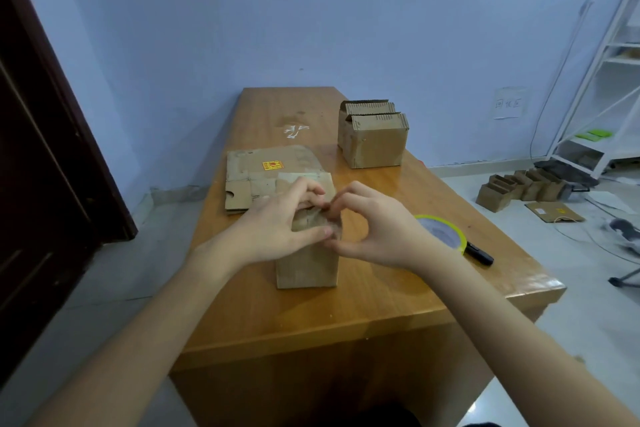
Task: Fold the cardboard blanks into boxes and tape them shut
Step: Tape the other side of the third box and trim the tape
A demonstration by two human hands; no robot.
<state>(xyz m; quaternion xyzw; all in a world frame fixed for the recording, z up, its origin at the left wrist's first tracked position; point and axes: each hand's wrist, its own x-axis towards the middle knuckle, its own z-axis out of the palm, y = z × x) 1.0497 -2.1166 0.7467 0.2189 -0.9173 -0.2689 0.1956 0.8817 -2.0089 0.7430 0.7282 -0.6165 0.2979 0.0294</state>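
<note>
A small brown cardboard box (307,267) stands upright in the middle of the wooden table (363,302). My left hand (277,222) curls over its top from the left, thumb and fingers pinching the top flaps. My right hand (374,229) comes from the right, its fingertips meeting the left hand's at the same flaps. Both hands hide most of the box top. A flat stack of cardboard blanks (263,170) with a yellow sticker lies just behind the box. A tape roll with a yellow-green rim (441,230) lies right of my right hand.
Two folded boxes (374,135) stand at the table's far right. A black marker (479,253) lies beside the tape roll. More small boxes (519,187) sit on the floor to the right, near a white shelf (602,87). A dark door (41,149) is on the left.
</note>
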